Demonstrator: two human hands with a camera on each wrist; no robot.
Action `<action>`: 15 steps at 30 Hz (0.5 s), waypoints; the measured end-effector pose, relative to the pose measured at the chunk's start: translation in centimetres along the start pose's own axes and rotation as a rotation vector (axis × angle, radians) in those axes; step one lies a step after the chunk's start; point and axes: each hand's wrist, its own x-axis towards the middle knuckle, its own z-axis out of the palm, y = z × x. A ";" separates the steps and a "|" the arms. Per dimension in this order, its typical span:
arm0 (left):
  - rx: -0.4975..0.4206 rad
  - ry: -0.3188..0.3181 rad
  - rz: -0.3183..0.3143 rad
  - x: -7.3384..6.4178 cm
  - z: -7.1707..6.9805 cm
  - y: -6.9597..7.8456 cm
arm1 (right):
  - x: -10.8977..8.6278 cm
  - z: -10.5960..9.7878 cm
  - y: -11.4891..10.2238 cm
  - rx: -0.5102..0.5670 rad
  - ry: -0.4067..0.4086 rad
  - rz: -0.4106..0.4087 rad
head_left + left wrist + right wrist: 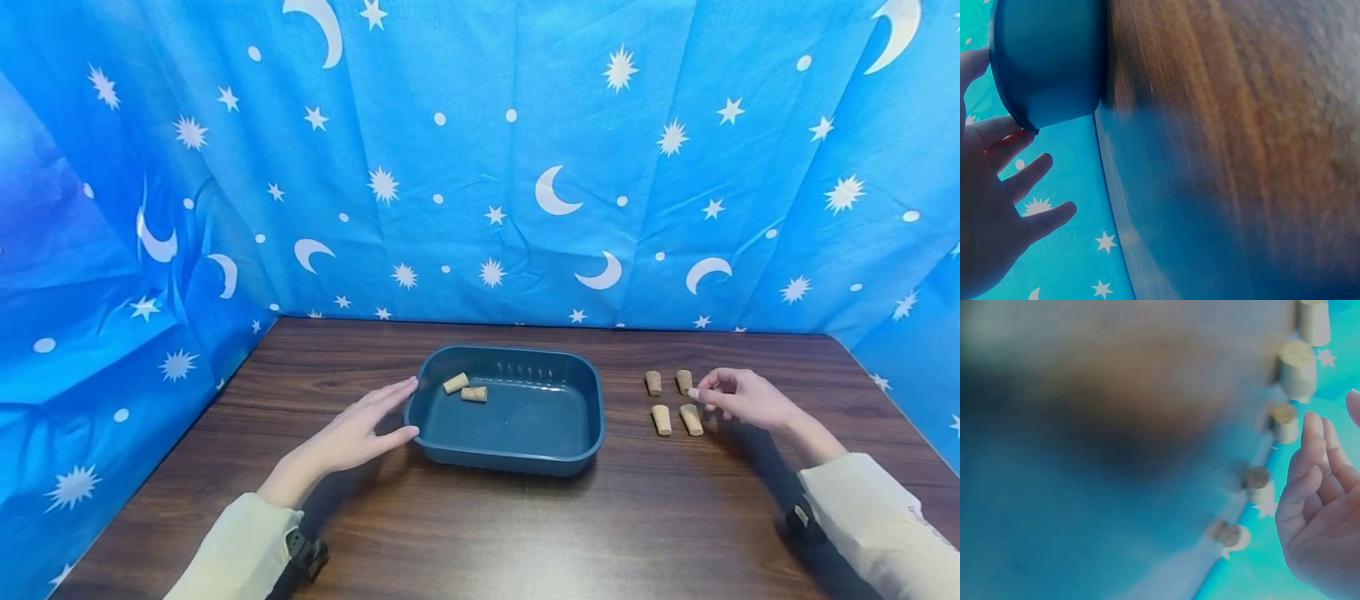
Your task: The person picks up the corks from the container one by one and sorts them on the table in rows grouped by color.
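A dark teal plastic bin [517,457] holds two corks, a paler one [455,383] and a browner one [474,394], near its left end. My left hand [363,429] rests against that end, fingers spread and thumb apart; the left wrist view shows fingertips at the bin's rim [1013,119]. To the right of the bin, several corks stand on the table, among them a front cork [661,420] and a back cork [653,383]. My right hand [750,400] is beside the rightmost corks, fingers loosely bent, with a gap between thumb and fingertips in the right wrist view.
The dark wood-grain table [487,533] runs back to a blue curtain [480,167] with white moons and stars, which also hangs along both sides. A black strap [306,554] is at the left wrist, and another dark device [804,518] at the right.
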 end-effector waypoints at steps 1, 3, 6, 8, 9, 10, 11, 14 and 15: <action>-0.001 0.000 0.000 0.0 0.0 0.0 | 0.0 -0.1 -0.3 0.019 0.004 -0.003; -0.003 -0.001 -0.001 0.0 0.0 0.1 | 0.2 -0.4 -0.9 0.068 0.007 -0.017; -0.003 -0.001 -0.004 0.0 0.0 0.2 | 0.5 -0.7 -2.2 0.117 0.009 -0.040; -0.003 -0.001 -0.007 0.0 0.0 0.1 | 0.8 -0.8 -3.5 0.120 0.012 -0.063; -0.001 -0.001 -0.008 0.0 0.0 0.1 | 1.0 -0.8 -4.2 0.116 0.011 -0.078; 0.000 0.000 -0.009 0.0 0.0 0.1 | 1.2 -0.8 -5.0 0.106 0.009 -0.083; 0.001 0.000 -0.010 0.0 0.0 0.0 | 1.4 -0.7 -5.7 0.096 0.004 -0.092; 0.003 0.002 -0.008 0.1 0.1 -0.1 | 2.3 -0.4 -8.1 0.091 -0.014 -0.143; 0.003 0.002 -0.008 0.1 0.2 -0.2 | 2.6 -0.2 -9.0 0.095 -0.022 -0.164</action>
